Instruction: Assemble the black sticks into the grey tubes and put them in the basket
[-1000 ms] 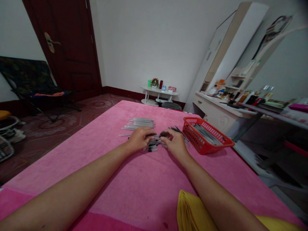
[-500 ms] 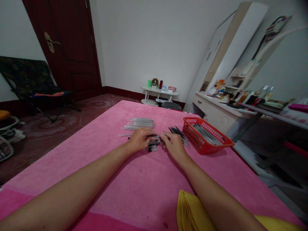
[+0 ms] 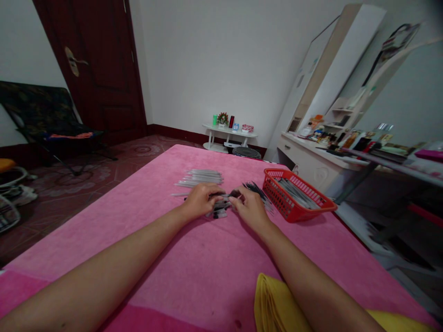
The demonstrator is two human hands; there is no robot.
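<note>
My left hand [image 3: 203,200] is closed in a pinch around a slim, greyish pen part [image 3: 224,197], which reaches towards my right hand [image 3: 248,204]. The right fingers are also pinched, close to the part's other end; exactly what they grip is too small to make out. Under and between the hands lies a small heap of black and clear pen pieces [image 3: 220,214], partly covered by my fingers. Beyond my left hand, several clear pen barrels [image 3: 203,176] lie side by side. Slim dark pen refills [image 3: 255,187] are spread just past my right hand, partly hidden by it.
A red plastic basket [image 3: 300,214] filled with slim grey sticks [image 3: 298,192] stands right of my hands. Everything rests on a pink cloth [image 3: 194,263]. Folded yellow fabric [image 3: 273,299] lies near my right forearm. A cluttered dresser [image 3: 311,152] stands to the right.
My right fingers have shifted and curled slightly around the part between the hands. The left hand, the piles and the basket have hardly moved.
</note>
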